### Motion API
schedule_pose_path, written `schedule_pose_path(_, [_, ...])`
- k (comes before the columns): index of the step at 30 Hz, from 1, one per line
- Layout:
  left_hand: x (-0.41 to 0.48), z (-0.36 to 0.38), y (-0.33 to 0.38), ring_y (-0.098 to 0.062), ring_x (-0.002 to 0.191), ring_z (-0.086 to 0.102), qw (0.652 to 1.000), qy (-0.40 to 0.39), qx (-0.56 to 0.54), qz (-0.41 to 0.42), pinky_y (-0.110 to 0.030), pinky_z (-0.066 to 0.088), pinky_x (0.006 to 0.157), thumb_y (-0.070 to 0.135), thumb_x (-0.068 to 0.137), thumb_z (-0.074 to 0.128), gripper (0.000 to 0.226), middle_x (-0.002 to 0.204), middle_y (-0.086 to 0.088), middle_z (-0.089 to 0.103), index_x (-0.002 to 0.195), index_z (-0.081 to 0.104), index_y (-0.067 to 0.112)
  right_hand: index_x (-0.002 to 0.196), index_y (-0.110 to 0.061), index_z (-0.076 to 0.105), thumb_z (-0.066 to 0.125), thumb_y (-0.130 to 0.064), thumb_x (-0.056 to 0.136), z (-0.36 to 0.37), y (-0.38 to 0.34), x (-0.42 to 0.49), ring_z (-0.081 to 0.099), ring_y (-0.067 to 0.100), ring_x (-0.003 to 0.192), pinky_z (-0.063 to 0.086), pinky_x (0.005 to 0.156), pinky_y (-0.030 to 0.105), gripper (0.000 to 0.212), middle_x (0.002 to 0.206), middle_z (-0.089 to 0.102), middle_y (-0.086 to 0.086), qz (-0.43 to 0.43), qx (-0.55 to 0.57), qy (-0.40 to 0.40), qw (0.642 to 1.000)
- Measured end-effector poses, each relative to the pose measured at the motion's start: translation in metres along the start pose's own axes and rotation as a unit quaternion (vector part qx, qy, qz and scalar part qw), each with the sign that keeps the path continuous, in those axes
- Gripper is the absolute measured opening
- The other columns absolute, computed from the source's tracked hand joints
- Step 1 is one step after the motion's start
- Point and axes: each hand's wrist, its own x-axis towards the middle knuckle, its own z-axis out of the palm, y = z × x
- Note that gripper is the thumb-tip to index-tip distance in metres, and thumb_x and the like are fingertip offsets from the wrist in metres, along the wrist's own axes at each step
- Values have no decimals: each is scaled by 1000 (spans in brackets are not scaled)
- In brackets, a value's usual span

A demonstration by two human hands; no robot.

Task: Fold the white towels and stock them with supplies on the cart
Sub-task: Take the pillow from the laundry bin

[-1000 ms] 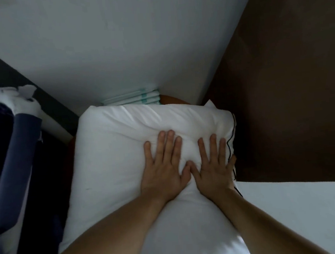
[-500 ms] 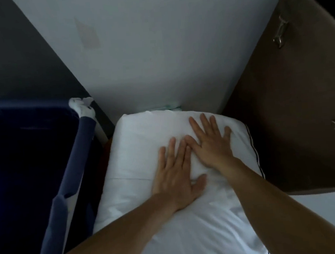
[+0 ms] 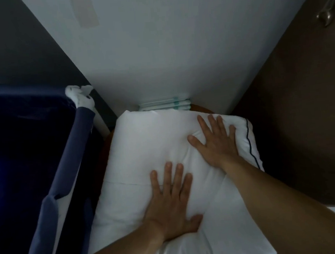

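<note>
A plump white pillow (image 3: 144, 152) with a thin dark trim line along its right edge lies lengthwise in front of me on a brown surface. My left hand (image 3: 171, 202) presses flat on its near middle, fingers straight and spread. Farther away and to the right, my right hand (image 3: 214, 141) lies flat near the pillow's far right corner, denting the fabric. Behind the pillow, against the wall, sits a small stack of folded white items with teal stripes (image 3: 167, 105).
A dark blue fabric bin (image 3: 24, 150) with a padded rim stands at the left, a white cloth (image 3: 80, 96) knotted on its corner post. A white wall (image 3: 156, 47) rises ahead; a brown door (image 3: 301, 106) with a metal handle (image 3: 328, 12) stands at the right.
My right hand has slid away from the left hand toward the pillow's far right corner. The left hand has shifted nearer to me. The view has tilted and moved closer.
</note>
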Motion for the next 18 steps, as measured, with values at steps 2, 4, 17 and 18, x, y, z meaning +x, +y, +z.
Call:
schedule_pose_path(2, [7,6,1,-54,147,7,1000,12,1,0,-79,1,107,78,72,48,109,160,-28,16,149,34,2,152,-49,-15,-4,-91,74,2,2,0,-18,15,151,-21,117,49,89,167,-13,-7,3,4,9,1000])
schedule_pose_path(4, [11,4,4,-54,147,6,1000,19,-3,0,-79,0,108,78,71,48,111,160,-28,16,150,29,2,153,-46,-15,-4,-88,76,-5,1,-6,-17,17,152,-17,119,50,88,167,-14,-5,9,-11,3,1000])
schedule_pose_path(17, [-26,-71,-13,-31,150,20,989,131,-69,-18,-60,30,112,66,90,29,77,162,-7,27,152,39,21,148,-44,-29,8,-99,68,-6,38,-135,-21,12,150,-1,116,63,104,162,-29,-9,179,68,15,981])
schedule_pose_path(18, [-26,-76,-33,-27,152,17,982,145,-94,-77,-56,28,113,65,90,27,76,164,-2,22,155,32,25,149,-42,-28,12,-100,67,-6,38,-131,-22,12,150,-2,116,64,108,161,-29,-11,185,102,20,977])
